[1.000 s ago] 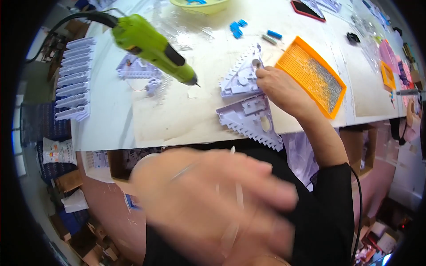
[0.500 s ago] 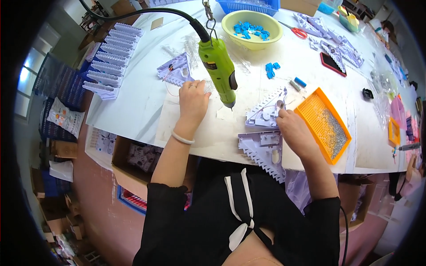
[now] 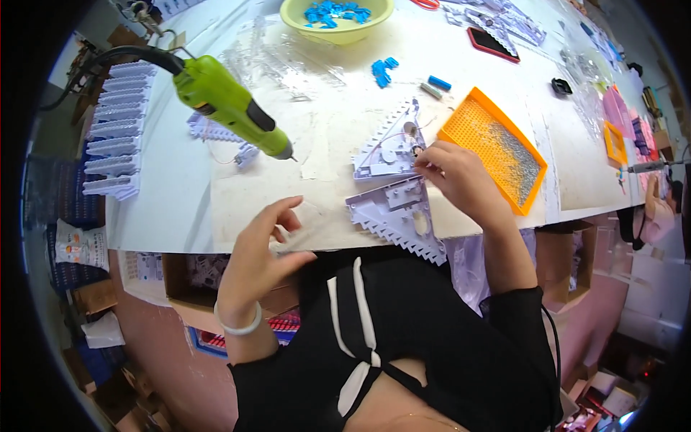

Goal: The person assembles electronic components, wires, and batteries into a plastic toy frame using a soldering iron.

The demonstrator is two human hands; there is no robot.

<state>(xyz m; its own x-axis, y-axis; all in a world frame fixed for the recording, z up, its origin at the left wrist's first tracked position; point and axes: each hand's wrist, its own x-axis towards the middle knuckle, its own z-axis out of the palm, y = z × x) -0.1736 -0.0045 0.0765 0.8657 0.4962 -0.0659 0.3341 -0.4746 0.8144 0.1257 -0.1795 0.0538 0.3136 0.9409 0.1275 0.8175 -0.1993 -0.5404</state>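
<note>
My left hand (image 3: 263, 252) hovers by the table's front edge, fingers spread and holding nothing. My right hand (image 3: 461, 176) is at the right side of a lavender plastic housing half (image 3: 378, 153) with a toothed edge and a thin wire. Its thumb and fingertips pinch together there; what they hold is hidden. Just nearer to me lies a second toothed housing half (image 3: 399, 216), its near corner over the table edge. A green electric screwdriver (image 3: 234, 108) hangs tilted to the left of these parts. Behind it, partly hidden, is another wired lavender piece (image 3: 209, 128).
An orange tray (image 3: 461, 122) of small screws lies right of my right hand. Blue pieces (image 3: 381, 72) and two small cylinders (image 3: 435, 86) lie behind the housings. Farther back are a yellow bowl (image 3: 338, 34) and a phone (image 3: 493, 45). Toothed parts (image 3: 119, 133) stand in a row at left.
My left hand has left the wired piece at the back left and come toward me, opening. My right hand stays at the housing. The whole view has shifted; the screwdriver now hangs more slanted.
</note>
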